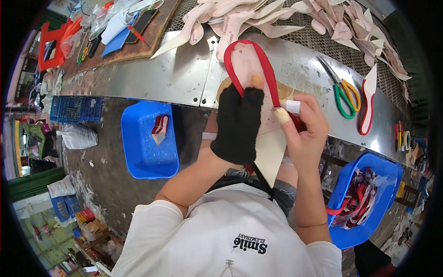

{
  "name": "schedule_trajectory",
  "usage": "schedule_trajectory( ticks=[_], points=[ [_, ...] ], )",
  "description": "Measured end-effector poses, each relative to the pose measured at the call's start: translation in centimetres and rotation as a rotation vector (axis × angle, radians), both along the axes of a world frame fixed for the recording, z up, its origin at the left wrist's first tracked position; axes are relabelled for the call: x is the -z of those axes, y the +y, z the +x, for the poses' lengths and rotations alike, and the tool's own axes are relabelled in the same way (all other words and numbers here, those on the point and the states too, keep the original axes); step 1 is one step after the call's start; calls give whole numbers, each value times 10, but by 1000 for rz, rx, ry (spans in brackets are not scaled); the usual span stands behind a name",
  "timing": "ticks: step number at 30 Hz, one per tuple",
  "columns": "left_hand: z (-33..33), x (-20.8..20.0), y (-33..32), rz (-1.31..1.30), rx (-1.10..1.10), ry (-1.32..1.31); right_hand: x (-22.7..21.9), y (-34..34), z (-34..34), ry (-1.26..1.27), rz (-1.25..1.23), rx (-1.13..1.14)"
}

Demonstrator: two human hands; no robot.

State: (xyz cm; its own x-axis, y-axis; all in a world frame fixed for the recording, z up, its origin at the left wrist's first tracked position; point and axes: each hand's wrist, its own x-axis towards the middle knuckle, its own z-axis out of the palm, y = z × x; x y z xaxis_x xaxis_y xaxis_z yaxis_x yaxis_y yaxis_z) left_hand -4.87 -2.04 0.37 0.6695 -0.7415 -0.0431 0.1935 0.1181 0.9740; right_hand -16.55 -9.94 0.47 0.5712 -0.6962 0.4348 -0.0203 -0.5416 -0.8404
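A pale pink shoe insole [244,64] is held upright before me, its heel end away from me and a cream pointed end hanging below. A red strip [266,69] runs around its rounded edge. My left hand [239,124], in a black fingerless glove, is closed on the insole, with its thumb flat on the face. Against the right edge, my right hand [304,122] pinches the strip between thumb and fingers; white tape wraps its fingertips. Part of the strip disappears behind that hand.
Green- and yellow-handled scissors [344,94] and a red-edged insole [368,99] lie on the metal bench [138,76]. Several insoles [230,25] are heaped behind. A blue bin [150,171] stands left; another blue bin [355,240] holding red strips [357,196] stands right.
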Motion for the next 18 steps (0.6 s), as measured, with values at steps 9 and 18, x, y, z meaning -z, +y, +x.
schedule_trajectory(
  ticks=[9,18],
  points=[
    [17,12,-8,-191,450,166,-7,-8,8,-26,517,-174],
    [24,11,3,-138,324,366,9,-13,-11,-71,557,-219]
  ],
)
